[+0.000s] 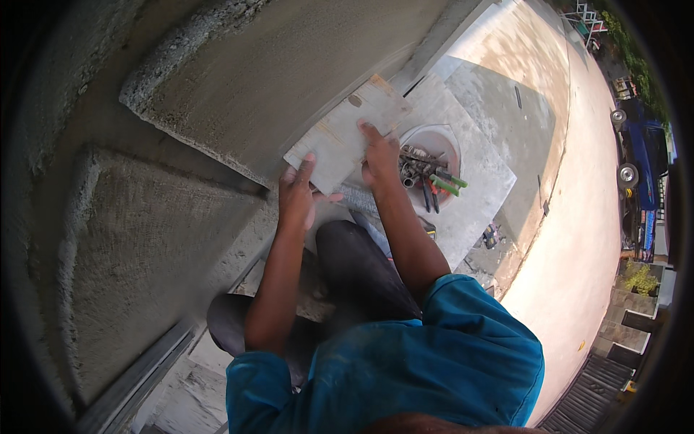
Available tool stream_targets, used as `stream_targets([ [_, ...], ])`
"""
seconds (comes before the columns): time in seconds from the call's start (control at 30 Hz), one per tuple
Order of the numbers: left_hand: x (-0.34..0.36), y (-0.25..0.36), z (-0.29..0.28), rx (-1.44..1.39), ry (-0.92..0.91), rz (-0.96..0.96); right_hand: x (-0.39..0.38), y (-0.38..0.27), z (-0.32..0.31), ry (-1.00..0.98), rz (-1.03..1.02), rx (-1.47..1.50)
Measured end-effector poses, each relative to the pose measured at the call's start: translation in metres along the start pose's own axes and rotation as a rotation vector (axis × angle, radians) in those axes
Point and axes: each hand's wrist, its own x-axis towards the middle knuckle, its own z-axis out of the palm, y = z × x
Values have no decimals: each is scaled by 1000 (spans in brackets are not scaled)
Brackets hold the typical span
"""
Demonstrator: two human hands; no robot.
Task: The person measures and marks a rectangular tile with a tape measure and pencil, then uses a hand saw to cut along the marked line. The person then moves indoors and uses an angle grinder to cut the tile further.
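A flat, pale wooden board (334,136), dusty and with a dark oval spot near its far end, lies against the foot of the grey wall panel (253,87). My left hand (295,197) grips the board's near left end, its thumb stretched out to the right. My right hand (380,158) holds the board's right edge, one finger lying on its upper face. Just right of that hand stands a round pale tub (454,145) full of hand tools. Green handles (444,185) stick out of it. The undersides of both hands' grips are partly hidden.
The tub rests on a large grey slab (477,163). Small dark items (493,236) lie beside the slab's near right edge. A second rough concrete panel (152,267) rises close on my left. Sunlit paving curves away on the right, toward a parked blue vehicle (640,163).
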Motion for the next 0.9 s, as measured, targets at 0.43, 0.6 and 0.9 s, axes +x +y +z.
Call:
stream_targets([
  [0.43,15,6,31,19,76,-48,30,-14,4,151,71,-51],
  [0.6,33,-4,37,-22,13,-50,36,-27,6,204,22,-62],
  [0.9,39,4,66,-61,-40,-43,62,-50,-2,151,29,-79],
])
